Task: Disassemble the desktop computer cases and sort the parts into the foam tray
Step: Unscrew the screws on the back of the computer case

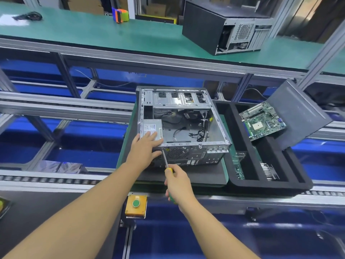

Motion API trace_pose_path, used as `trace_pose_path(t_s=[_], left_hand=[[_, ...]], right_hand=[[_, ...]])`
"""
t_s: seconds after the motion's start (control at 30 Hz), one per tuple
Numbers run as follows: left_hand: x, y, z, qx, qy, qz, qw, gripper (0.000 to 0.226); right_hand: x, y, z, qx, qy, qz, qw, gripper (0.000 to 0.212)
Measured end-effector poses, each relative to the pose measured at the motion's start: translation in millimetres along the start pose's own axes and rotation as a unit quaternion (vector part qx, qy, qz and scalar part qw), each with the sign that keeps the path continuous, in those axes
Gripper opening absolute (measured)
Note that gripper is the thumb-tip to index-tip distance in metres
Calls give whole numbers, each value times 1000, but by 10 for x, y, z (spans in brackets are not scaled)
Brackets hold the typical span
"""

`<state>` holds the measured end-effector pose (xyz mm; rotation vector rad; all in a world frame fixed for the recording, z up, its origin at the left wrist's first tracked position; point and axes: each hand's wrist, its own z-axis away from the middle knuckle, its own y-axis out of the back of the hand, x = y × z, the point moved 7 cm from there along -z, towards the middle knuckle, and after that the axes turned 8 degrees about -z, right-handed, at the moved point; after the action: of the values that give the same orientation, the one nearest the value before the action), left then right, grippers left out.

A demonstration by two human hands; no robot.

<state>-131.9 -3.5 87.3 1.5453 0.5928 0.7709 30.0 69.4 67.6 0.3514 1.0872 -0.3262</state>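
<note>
Resting flat on the grey power supply, the left hand has its fingers straight and spread, holding nothing. The right hand grips the yellow-and-green handle of a screwdriver, fingers curled round it, with the shaft slanting up toward 11 o'clock and its tip at the rear panel of the open computer case, just beside the left hand's thumb.

That case lies on its side at the centre of the view, on a dark pallet. The power supply sits in its 8 o'clock corner, and loose black cables lie on its floor.

At 3 o'clock from the case, touching the pallet, sits the black foam tray. A green motherboard leans tilted at the tray's far end, with a grey side panel tilted behind it. A green circuit card stands in a near compartment.

At 1 o'clock, on the green tabletop, a second computer case rests. An orange-and-green tape dispenser stands at 11 o'clock. A yellow box with a green button is at 6 o'clock.
</note>
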Motion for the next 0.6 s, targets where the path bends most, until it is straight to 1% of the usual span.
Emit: trace_pose_path(t_s=[0.37,0.5,0.53,0.6], left_hand=[[1,-6,-20,11,4,-36,999,49],[18,2,-18,22,7,-46,999,47],[19,-2,-10,24,6,-51,998,48],[8,-2,6,24,0,-48,999,51]], right_hand=[[5,-22,6,25,5,-15,1000,25],[-15,-27,-6,49,11,-2,999,26],[-12,-78,-14,53,-2,-15,998,25],[31,-243,-14,41,-60,-119,990,18]])
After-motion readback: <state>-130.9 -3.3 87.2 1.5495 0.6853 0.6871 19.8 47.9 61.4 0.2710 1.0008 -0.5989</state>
